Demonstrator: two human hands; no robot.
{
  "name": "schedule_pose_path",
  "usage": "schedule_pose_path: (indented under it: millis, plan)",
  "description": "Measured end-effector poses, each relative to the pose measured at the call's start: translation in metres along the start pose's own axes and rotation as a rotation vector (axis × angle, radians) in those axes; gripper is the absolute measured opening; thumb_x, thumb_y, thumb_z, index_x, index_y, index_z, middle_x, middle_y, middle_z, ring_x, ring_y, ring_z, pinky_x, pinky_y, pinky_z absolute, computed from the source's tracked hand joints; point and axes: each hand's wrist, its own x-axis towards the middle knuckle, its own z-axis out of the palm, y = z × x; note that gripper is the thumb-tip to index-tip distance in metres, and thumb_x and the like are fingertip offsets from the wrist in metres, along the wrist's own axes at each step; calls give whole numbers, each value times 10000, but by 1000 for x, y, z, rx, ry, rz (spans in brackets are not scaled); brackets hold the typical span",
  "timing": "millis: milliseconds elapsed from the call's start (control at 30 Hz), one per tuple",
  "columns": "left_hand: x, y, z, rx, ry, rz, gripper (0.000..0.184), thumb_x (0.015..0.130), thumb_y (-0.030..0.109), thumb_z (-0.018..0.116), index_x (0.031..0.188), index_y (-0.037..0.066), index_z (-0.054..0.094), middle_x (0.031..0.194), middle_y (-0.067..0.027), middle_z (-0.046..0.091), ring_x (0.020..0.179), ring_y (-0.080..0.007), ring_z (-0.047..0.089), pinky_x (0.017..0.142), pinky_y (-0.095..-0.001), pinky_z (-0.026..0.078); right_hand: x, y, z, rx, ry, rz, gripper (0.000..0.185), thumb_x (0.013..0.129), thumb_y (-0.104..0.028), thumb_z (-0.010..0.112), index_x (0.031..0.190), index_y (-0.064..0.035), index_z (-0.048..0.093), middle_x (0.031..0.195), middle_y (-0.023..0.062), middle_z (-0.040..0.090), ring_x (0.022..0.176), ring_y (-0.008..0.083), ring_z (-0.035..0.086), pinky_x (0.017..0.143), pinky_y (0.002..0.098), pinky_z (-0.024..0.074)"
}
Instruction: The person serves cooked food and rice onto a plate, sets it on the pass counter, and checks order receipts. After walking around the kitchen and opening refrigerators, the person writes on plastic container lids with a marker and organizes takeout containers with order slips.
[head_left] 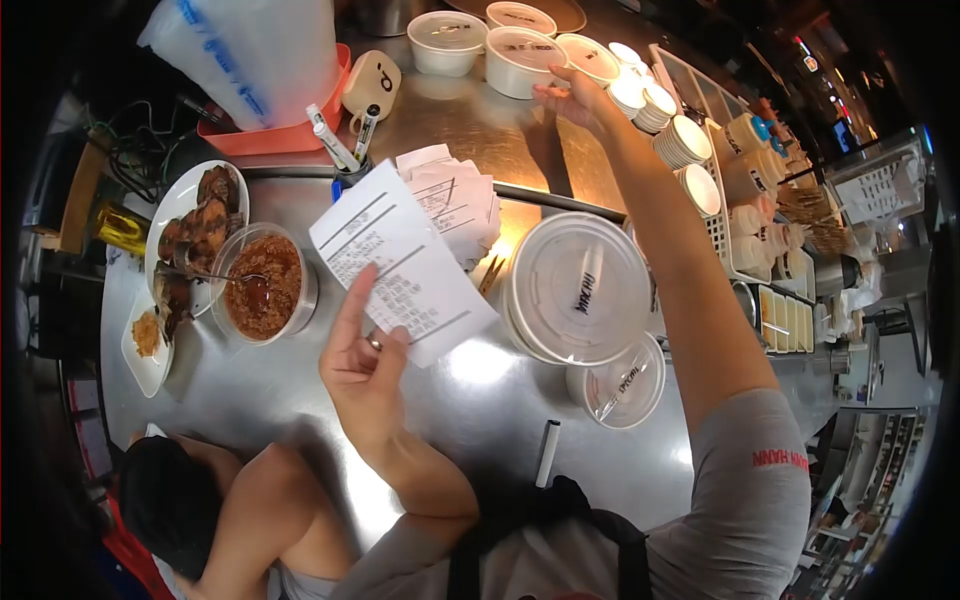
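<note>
My left hand holds a printed order slip between thumb and fingers, face up above the metal counter. At the far side, my outstretched right hand has its fingers against the side and lid edge of a white lidded tub. Other white tubs, one a lidded tub to its left, stand around it. Below my right arm sits a large clear-lidded container with handwriting on its lid. A smaller lidded container labelled "special" is beside it. More slips lie piled behind the held one.
A tub of reddish-brown sauce with a spoon stands near a plate of dark grilled meat. Markers stand in a holder. A loose marker lies near my body. Another person is at lower left. Stacked lids line the right.
</note>
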Motion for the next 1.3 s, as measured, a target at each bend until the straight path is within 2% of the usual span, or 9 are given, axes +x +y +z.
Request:
schedule_pose_path:
  millis: [133,233,300,400,467,567,1000,1200,1300]
  plan:
    - [0,3,-3,19,-14,29,514,745,-151,469,1246,-64,397,1174,-136,501,1002,-113,507,797,-195,407,-81,-27,15,-909,-136,74,428,919,-282,395,1261,-25,377,1224,134,404,1047,227,488,892,375,428]
    - [0,7,5,-46,-97,2,522,739,-165,454,1245,-41,414,1180,-106,494,1001,-102,494,795,-196,403,-162,-52,15,-1202,-473,261,507,895,-368,434,1319,-105,342,1154,81,504,885,172,575,800,313,483]
    - [-4,16,15,-62,-136,-24,515,743,-163,450,1240,-29,427,1200,-101,476,998,-89,488,788,-190,401,-208,-64,9,-1383,-563,511,483,897,-335,446,1319,-124,347,1087,82,550,759,149,602,695,273,515]
    - [-12,28,31,-50,-189,69,506,748,-162,440,1234,-20,439,1224,-100,455,983,-79,487,786,-191,401,-272,-59,9,-1419,-506,544,461,903,-234,441,1336,-143,309,1046,81,574,658,138,604,624,245,522]
    - [-20,36,38,-29,-199,97,508,744,-163,436,1231,-21,442,1235,-100,447,985,-82,486,790,-195,400,-292,-41,0,-1081,-488,413,552,878,-161,444,1373,-167,199,1204,109,480,877,170,596,708,291,518]
    - [-31,44,44,14,-251,136,537,728,-173,419,1242,-16,430,1260,-102,427,1006,-99,489,805,-206,407,-302,-13,-20,-653,-353,340,571,871,-98,427,1377,-174,175,1243,84,443,898,179,595,712,294,530]
    - [-35,49,47,59,-296,173,634,679,-188,392,1286,-6,379,1274,-97,407,1049,-110,467,788,-200,406,-305,-16,-15,-169,-260,147,531,779,21,436,1280,-4,262,1184,226,427,915,327,584,695,249,564]
    - [-24,34,21,111,-148,154,618,690,-189,394,1285,-27,366,1270,-102,406,1060,-106,457,832,-197,384,-206,-12,36,43,-122,160,436,782,59,399,1178,154,240,1166,300,370,1018,417,497,789,322,542]
    - [-25,33,7,77,-68,126,616,696,-191,399,1290,-36,351,1285,-110,392,1091,-122,444,857,-208,371,-134,16,48,81,-66,191,486,787,63,385,1227,107,184,1203,295,324,1038,456,462,839,365,517]
